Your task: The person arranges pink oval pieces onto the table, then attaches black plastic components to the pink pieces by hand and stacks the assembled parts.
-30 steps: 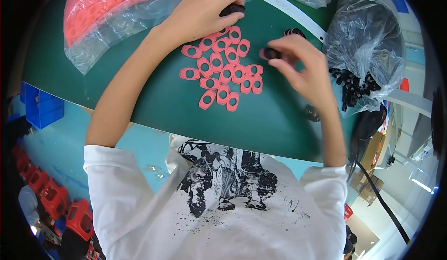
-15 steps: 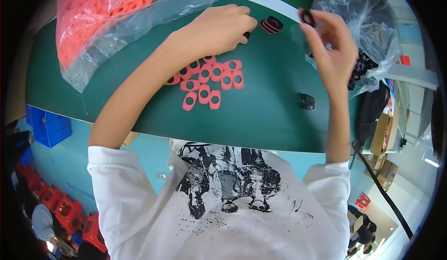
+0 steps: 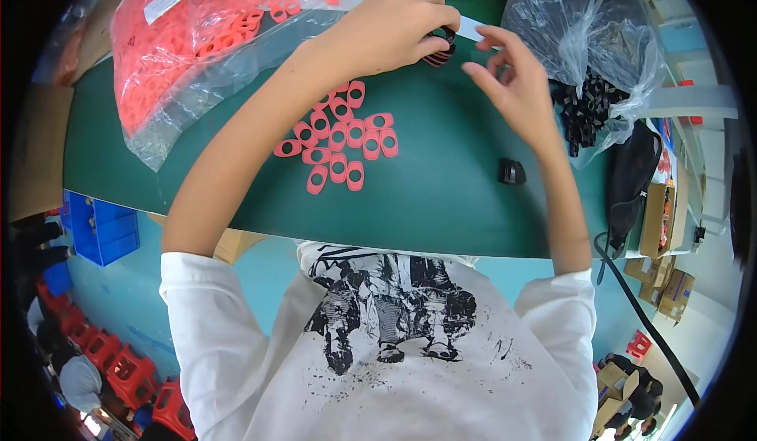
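Observation:
My left hand (image 3: pixel 402 35) reaches across to the far middle of the table, thumb and index finger closed on a black ring-shaped piece (image 3: pixel 448 35). That piece sits at a small stack of black and pink pieces (image 3: pixel 438 58), which the fingers partly cover. My right hand (image 3: pixel 512 82) is just right of the stack, thumb and fingers apart, with nothing seen between them. Several flat pink pieces with round holes (image 3: pixel 338 137) lie in a loose group below my left wrist. A small black part (image 3: pixel 511 172) lies alone beside my right forearm.
A clear bag of pink pieces (image 3: pixel 150 70) fills the table's far left. At the right, another clear bag (image 3: pixel 572 23) lies by a heap of black parts (image 3: pixel 585 113). A black pouch (image 3: pixel 633 165) is at the right edge of the green table (image 3: pixel 441 204).
My right hand no longer holds the black ring; it has moved left and down, and opened. My left hand has moved onto the stack. The whole view has shifted slightly.

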Demonstrator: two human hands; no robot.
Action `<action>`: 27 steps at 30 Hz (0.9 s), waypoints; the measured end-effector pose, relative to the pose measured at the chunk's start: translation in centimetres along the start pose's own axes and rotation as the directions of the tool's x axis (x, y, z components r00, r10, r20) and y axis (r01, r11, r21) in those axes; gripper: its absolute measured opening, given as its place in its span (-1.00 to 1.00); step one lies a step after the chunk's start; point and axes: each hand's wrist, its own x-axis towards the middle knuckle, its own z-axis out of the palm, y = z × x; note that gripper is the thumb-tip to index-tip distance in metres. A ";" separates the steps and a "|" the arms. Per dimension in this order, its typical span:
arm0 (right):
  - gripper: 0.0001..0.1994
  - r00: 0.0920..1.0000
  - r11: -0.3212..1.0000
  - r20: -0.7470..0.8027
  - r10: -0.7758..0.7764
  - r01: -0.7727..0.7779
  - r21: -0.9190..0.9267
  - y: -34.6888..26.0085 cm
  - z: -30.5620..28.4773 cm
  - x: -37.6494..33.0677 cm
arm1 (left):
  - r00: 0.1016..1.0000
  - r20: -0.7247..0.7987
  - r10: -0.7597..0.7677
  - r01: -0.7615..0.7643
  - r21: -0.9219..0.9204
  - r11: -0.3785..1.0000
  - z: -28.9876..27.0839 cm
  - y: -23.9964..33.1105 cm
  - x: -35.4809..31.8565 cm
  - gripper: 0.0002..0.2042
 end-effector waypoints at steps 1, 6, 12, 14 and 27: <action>-0.60 1.000 1.000 0.000 0.004 -0.004 0.000 -0.2 -0.9 -0.7 | 0.998 0.066 -0.017 0.014 0.038 0.999 0.3 -0.1 0.1 -0.82; -0.69 0.983 0.985 0.120 0.138 -0.124 -0.124 0.5 -5.8 -6.0 | 0.966 0.243 -0.093 0.079 0.068 0.995 0.4 -0.5 0.6 -0.80; -0.54 0.921 0.936 0.166 0.351 -0.345 -0.066 -0.1 -6.6 -12.8 | 0.990 0.115 0.078 -0.077 -0.011 0.997 0.1 3.9 1.1 -0.67; -0.56 0.936 0.949 0.160 0.315 -0.307 -0.073 0.1 -6.3 -13.5 | 0.976 0.177 0.126 -0.103 -0.135 0.986 2.0 7.4 0.4 -0.71; -0.68 0.963 0.987 0.227 0.143 -0.121 -0.105 -0.9 -3.0 -10.0 | 0.987 0.161 0.024 -0.020 -0.031 0.999 7.6 12.6 -5.8 -0.79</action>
